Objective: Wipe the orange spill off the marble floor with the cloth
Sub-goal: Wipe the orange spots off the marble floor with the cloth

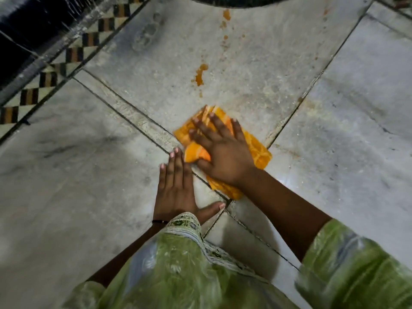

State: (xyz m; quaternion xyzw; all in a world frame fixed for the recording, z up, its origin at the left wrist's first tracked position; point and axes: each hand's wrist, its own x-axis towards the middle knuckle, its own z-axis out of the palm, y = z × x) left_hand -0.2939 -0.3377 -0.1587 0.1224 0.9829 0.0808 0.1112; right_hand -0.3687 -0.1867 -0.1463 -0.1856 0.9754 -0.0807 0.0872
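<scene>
Orange cloth (260, 152) pinned flat on the marble floor (66, 175) under our spread right hand (223, 152); left hand (176, 186) braces open-palmed just beside it.

Spill (200, 75) trails toward 12 o'clock; we risk smearing it if the saturated cloth drags. No writing legible.

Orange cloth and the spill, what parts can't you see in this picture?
- Middle of the cloth, head view: covered by the right hand.
- Floor under the cloth: hidden, so any spill there is unseen.
- Spill trail's far end: cut off by a dark curved edge at the top.
</scene>
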